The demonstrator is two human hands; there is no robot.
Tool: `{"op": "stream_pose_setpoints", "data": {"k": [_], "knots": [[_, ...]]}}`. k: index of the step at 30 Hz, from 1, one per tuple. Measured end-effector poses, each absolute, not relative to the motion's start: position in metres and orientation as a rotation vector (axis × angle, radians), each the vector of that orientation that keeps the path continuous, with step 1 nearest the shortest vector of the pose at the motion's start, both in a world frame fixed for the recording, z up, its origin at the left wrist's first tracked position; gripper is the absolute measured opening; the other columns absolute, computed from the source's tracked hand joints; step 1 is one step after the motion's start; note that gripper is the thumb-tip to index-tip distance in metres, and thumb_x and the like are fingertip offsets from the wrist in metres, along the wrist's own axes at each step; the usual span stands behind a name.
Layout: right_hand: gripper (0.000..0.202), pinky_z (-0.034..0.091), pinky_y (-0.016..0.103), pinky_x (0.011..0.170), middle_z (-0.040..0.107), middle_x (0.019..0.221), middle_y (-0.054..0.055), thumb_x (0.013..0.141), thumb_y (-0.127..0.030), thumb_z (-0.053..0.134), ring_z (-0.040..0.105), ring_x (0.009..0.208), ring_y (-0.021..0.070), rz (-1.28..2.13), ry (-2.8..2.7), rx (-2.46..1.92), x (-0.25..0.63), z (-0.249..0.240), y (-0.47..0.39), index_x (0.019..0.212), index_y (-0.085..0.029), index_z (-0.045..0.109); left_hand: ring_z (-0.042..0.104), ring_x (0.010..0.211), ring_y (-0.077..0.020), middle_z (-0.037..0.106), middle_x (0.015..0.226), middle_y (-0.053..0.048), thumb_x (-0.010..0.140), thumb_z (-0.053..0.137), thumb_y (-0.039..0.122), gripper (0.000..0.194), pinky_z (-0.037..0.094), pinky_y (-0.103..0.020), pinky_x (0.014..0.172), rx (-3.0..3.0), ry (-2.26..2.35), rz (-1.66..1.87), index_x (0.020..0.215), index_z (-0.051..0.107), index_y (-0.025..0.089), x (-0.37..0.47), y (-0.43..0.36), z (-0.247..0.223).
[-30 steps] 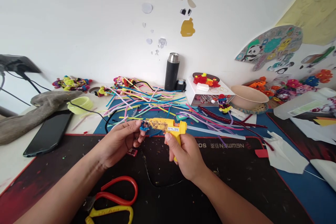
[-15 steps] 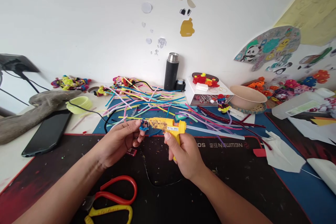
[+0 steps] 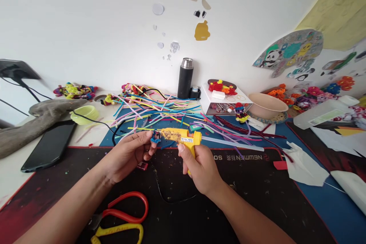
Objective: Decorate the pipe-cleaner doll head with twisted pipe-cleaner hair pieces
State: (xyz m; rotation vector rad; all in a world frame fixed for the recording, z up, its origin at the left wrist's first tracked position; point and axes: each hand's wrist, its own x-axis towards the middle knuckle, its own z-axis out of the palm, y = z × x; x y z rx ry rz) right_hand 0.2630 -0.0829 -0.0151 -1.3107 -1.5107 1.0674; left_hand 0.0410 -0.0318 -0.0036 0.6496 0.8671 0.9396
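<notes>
A small blue fuzzy piece [image 3: 155, 137] is pinched between the thumb and fingers of my left hand [image 3: 133, 154]. Wrapped round the handle of a yellow glue gun [image 3: 174, 135] is my right hand [image 3: 200, 166]. The gun points left, its nozzle at the blue piece; whether they touch is too small to tell. A clear glue stick [image 3: 233, 143] sticks out of the gun's back end. Brown stains mark the gun's barrel.
Scissors with red and yellow handles [image 3: 128, 207] lie on the dark mat [image 3: 246, 206]. Colourful pipe cleaners [image 3: 160, 108] spread behind the hands. A black bottle [image 3: 185, 80], a white box [image 3: 206, 103], a beige bowl [image 3: 267, 106] and a phone [image 3: 48, 146] stand or lie around.
The whole view has shifted slightly, with the background a little further left. Both hands keep nearly the same hold and position.
</notes>
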Motion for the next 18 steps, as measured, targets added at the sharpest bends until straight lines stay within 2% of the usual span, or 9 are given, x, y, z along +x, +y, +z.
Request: {"op": "stream_pose_setpoints", "data": {"k": [6, 18], "knots": [[0.064, 0.044, 0.027, 0.055, 0.057, 0.047, 0.000, 0.105, -0.070, 0.051, 0.053, 0.044, 0.0125, 1.060, -1.510, -1.313, 0.2623, -0.0150, -0.0836, 0.063, -0.022, 0.056, 0.060, 0.056, -0.0130, 0.071, 0.068, -0.006, 0.063, 0.106, 0.037, 0.041, 0.050, -0.019, 0.046, 0.651, 0.876, 0.937, 0.073, 0.075, 0.012, 0.0413, -0.0320, -0.0025], [0.067, 0.045, 0.028, 0.055, 0.053, 0.046, -0.001, 0.103, -0.076, 0.049, 0.052, 0.043, 0.0130, 1.057, -1.497, -1.328, 0.2629, -0.0140, -0.0832, 0.063, -0.022, 0.058, 0.061, 0.056, -0.0139, 0.071, 0.068, -0.007, 0.069, 0.102, 0.030, 0.032, 0.049, -0.020, 0.046, 0.627, 0.883, 0.935, 0.075, 0.076, 0.012, 0.0409, -0.0315, -0.0011]]}}
